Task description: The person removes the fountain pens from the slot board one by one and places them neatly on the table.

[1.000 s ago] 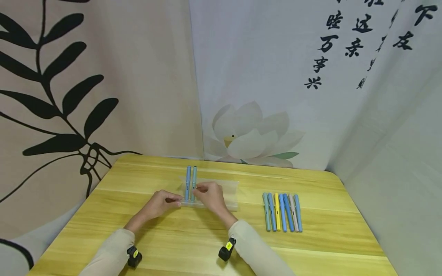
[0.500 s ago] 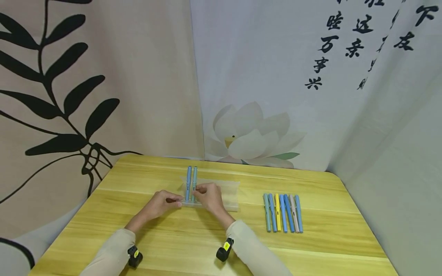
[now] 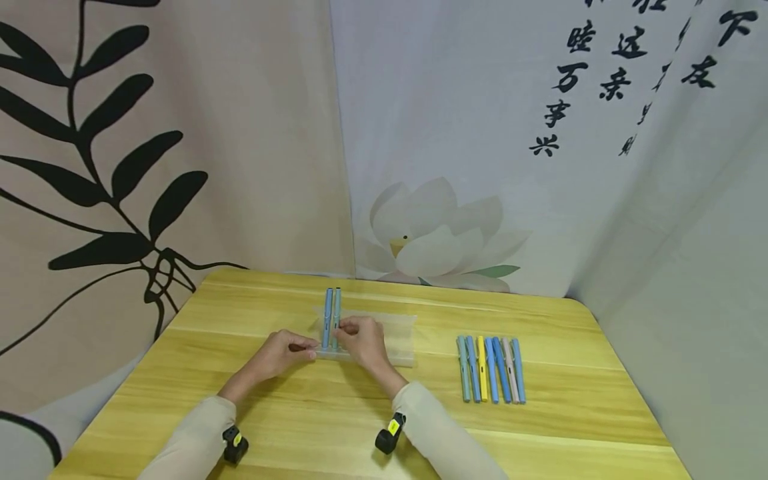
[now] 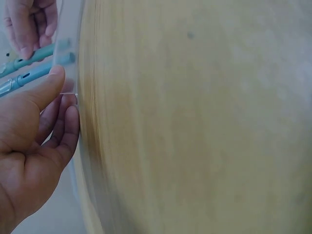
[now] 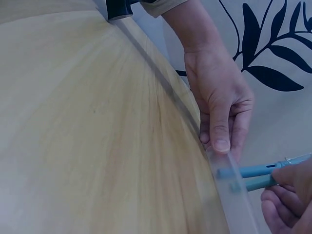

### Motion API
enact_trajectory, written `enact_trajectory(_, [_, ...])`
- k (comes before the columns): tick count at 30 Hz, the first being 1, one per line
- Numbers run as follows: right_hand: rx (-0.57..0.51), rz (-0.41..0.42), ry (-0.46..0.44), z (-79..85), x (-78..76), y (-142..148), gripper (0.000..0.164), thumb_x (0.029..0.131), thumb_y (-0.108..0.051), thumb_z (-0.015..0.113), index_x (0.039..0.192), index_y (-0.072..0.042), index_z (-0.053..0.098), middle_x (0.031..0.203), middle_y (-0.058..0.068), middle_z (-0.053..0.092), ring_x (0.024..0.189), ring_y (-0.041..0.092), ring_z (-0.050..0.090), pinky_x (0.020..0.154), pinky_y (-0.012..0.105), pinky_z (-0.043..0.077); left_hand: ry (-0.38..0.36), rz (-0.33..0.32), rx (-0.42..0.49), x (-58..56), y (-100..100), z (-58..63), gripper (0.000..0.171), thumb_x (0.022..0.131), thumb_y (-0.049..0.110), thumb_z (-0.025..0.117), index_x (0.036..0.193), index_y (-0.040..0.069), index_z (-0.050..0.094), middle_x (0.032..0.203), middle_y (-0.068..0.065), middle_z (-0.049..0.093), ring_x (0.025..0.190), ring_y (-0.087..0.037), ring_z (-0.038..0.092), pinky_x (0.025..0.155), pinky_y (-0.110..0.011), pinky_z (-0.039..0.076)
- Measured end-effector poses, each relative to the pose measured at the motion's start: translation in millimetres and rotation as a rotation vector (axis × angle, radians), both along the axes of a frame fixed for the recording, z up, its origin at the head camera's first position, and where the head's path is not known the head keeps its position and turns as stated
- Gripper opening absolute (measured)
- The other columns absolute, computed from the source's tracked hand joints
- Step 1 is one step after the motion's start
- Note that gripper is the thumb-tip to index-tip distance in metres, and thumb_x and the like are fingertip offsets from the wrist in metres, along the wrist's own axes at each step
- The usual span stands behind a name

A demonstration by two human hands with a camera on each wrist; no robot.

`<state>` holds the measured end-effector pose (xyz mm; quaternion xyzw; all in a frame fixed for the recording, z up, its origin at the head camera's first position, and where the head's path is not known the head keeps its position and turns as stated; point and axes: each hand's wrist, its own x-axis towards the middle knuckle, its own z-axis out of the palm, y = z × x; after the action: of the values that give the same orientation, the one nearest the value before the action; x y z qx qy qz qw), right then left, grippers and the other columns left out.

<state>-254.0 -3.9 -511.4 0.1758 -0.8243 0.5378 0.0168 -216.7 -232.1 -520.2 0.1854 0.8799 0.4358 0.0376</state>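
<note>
A translucent plastic sleeve (image 3: 397, 339) lies flat on the table, its near edge folded into a strip. My left hand (image 3: 283, 353) pinches the left end of that strip between thumb and fingers, as the left wrist view shows. A blue pen (image 3: 327, 319) and a green pen (image 3: 337, 305) stand side by side across the sleeve, their lower ends behind the clear strip (image 5: 234, 200). With thumb and fingertips my right hand (image 3: 365, 341) pinches the green pen. No hand touches the blue pen (image 4: 41, 73), though my left thumb is close to it.
A row of several pens (image 3: 492, 370), in blue, green, yellow and greyish pink, lies to the right on the wooden table (image 3: 312, 427). Printed curtains (image 3: 270, 167) hang behind the table's back edge. Each sleeve carries a black wrist camera (image 3: 390, 433).
The green pen's upper end has shifted slightly left, nearer the blue pen. Both hands keep their holds almost in place.
</note>
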Motion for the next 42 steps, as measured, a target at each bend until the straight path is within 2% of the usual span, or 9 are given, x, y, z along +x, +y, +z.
enact_trajectory(7, [-0.027, -0.024, 0.046, 13.7, 0.2, 0, 0.016, 0.093, -0.014, 0.076, 0.105, -0.004, 0.080, 0.096, 0.005, 0.079, 0.083, 0.010, 0.074, 0.071, 0.021, 0.058, 0.007, -0.009, 0.010, 0.0, 0, 0.2, 0.029, 0.098, 0.016, 0.070, 0.120, -0.002, 0.074, 0.120, -0.017, 0.073, 0.106, -0.031, 0.071, 0.085, -0.038, 0.060])
enact_trajectory(13, [-0.035, -0.017, 0.048, 23.6, 2.9, 7, 0.017, 0.094, -0.015, 0.076, 0.107, -0.005, 0.080, 0.097, 0.005, 0.079, 0.084, 0.011, 0.075, 0.073, 0.023, 0.059, 0.019, -0.016, 0.013, 0.6, 0, 0.5, 0.028, 0.098, 0.016, 0.070, 0.119, -0.001, 0.075, 0.120, -0.017, 0.073, 0.106, -0.031, 0.071, 0.084, -0.036, 0.060])
enact_trajectory(22, [-0.051, -0.015, 0.035, 30.5, 10.2, 27, 0.022, 0.095, -0.021, 0.076, 0.110, -0.006, 0.079, 0.096, 0.003, 0.079, 0.086, 0.012, 0.074, 0.074, 0.026, 0.060, 0.034, 0.007, 0.007, 8.4, 3, -1.6, 0.028, 0.097, 0.016, 0.071, 0.119, -0.002, 0.075, 0.119, -0.017, 0.073, 0.103, -0.028, 0.072, 0.082, -0.032, 0.060])
enact_trajectory(27, [-0.040, -0.011, 0.032, 34.6, 14.5, 40, 0.022, 0.095, -0.022, 0.075, 0.111, -0.007, 0.079, 0.098, 0.003, 0.079, 0.087, 0.013, 0.074, 0.075, 0.027, 0.060, 0.030, 0.019, 0.000, 12.7, 6, -2.4, 0.028, 0.098, 0.016, 0.070, 0.120, -0.001, 0.074, 0.121, -0.018, 0.072, 0.106, -0.031, 0.071, 0.083, -0.034, 0.060])
enact_trajectory(34, [-0.036, -0.021, 0.023, 36.6, 18.2, 56, 0.023, 0.095, -0.023, 0.075, 0.111, -0.008, 0.079, 0.099, 0.002, 0.079, 0.088, 0.013, 0.074, 0.075, 0.026, 0.060, 0.020, 0.050, -0.009, 11.8, 8, -3.5, 0.028, 0.097, 0.017, 0.072, 0.119, 0.000, 0.075, 0.121, -0.016, 0.073, 0.106, -0.029, 0.071, 0.083, -0.031, 0.059])
enact_trajectory(42, [-0.055, -0.028, 0.028, 38.8, 23.4, 75, 0.022, 0.096, -0.025, 0.075, 0.112, -0.011, 0.080, 0.099, 0.000, 0.078, 0.087, 0.012, 0.073, 0.075, 0.027, 0.059, 0.033, 0.025, -0.008, 11.4, 7, -3.7, 0.028, 0.097, 0.016, 0.071, 0.119, -0.001, 0.075, 0.119, -0.017, 0.074, 0.102, -0.026, 0.072, 0.081, -0.030, 0.059])
